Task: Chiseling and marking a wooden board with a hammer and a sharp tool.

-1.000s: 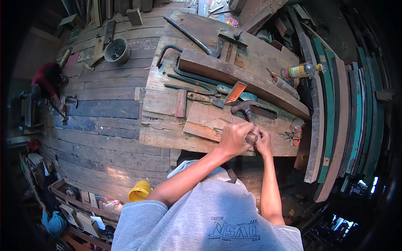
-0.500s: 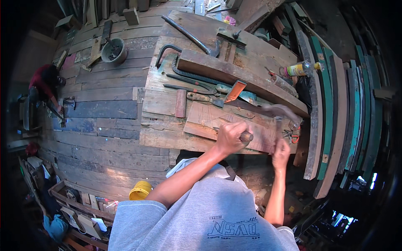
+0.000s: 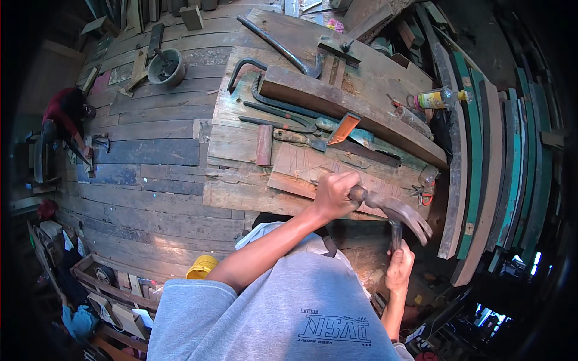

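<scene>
My left hand (image 3: 335, 194) is closed round a chisel, its rounded handle end (image 3: 357, 194) poking out toward the right and its blade low over a reddish board (image 3: 292, 162) marked with pencil lines. My right hand (image 3: 398, 266) grips a claw hammer near the bench's front edge; its slightly blurred head (image 3: 408, 218) is beside the chisel's end, and I cannot tell if they touch. Behind the board lie an orange-faced tool (image 3: 342, 129), a wooden-handled blade (image 3: 291, 136) and a red cylinder (image 3: 263, 144), with a long dark beam (image 3: 319, 96) farther back.
Metal bars (image 3: 271, 39) and a bottle (image 3: 435, 99) sit on the bench. Long planks (image 3: 481, 168) line the right. A bucket (image 3: 165, 65) stands on the plank floor. Two other people (image 3: 60, 123) (image 3: 81, 319) are at left, one in red, one in blue. A yellow bucket (image 3: 201, 267) is low left.
My right hand has moved down toward me and right; the hammer swung out to the right and its head is now back at the chisel's end. My left hand stays nearly in place.
</scene>
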Available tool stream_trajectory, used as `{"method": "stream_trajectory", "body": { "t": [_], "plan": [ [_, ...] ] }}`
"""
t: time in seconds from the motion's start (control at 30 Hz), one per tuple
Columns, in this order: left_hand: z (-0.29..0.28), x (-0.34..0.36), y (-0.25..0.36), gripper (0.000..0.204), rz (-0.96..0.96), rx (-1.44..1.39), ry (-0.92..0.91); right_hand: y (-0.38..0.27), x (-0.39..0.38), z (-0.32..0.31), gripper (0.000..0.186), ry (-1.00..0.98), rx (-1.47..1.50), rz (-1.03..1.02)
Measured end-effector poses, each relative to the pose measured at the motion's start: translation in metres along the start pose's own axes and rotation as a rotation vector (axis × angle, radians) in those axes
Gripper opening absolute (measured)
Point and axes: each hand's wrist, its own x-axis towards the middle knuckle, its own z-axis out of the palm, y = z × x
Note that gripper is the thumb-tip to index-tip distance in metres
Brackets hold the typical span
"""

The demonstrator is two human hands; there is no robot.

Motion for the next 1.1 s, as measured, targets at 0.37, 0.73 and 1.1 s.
{"method": "stream_trajectory", "body": {
  "t": [0.37,0.73,1.1],
  "plan": [
    [0.003,0.0,-0.004,0.021,0.024,-0.036,0.01,-0.043,-0.01,-0.014,0.062,0.342,0.536,-0.238],
    [0.001,0.003,-0.005,0.019,-0.005,-0.028,0.004,-0.058,-0.019,-0.026,0.066,0.343,0.269,0.095],
    [-0.001,0.005,-0.004,0.016,0.013,-0.076,0.0,-0.049,-0.014,0.006,0.053,0.002,0.003,0.187]
  ]
}}
